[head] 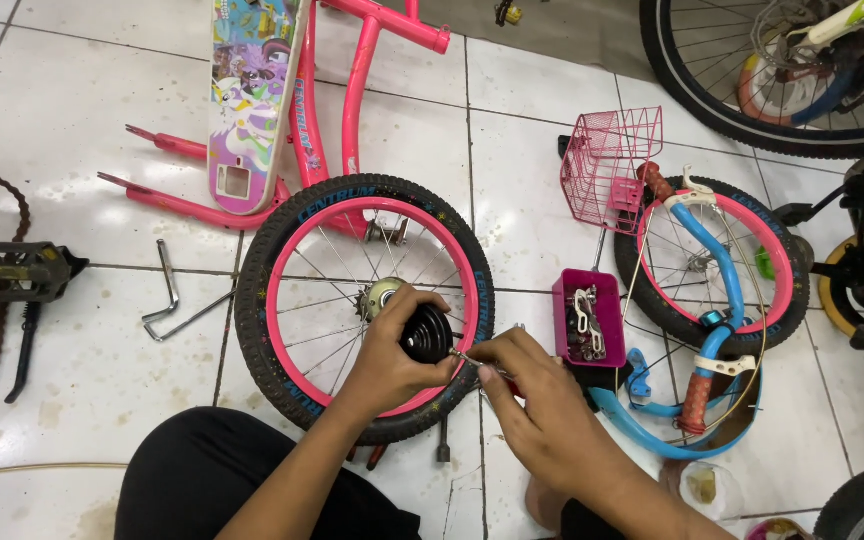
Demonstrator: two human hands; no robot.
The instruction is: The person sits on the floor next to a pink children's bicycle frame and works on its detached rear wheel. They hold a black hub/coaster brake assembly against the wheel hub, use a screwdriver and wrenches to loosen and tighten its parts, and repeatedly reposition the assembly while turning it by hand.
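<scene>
Hands first: our left hand (392,345) wraps its fingers around a black ribbed hub part (426,333), holding it just above the spokes of the pink-rimmed wheel (364,305) lying flat on the tiles. Our right hand (532,385) pinches a slim metal tool (470,360), its tip touching that black part's right edge. Counting now: we see two pink-rimmed small wheels (the second one (712,262) lies to the right, under blue handlebars (717,290)), one pink basket (612,165), one pink parts tray (588,320), one pink frame (332,100), one hex key (167,290).
</scene>
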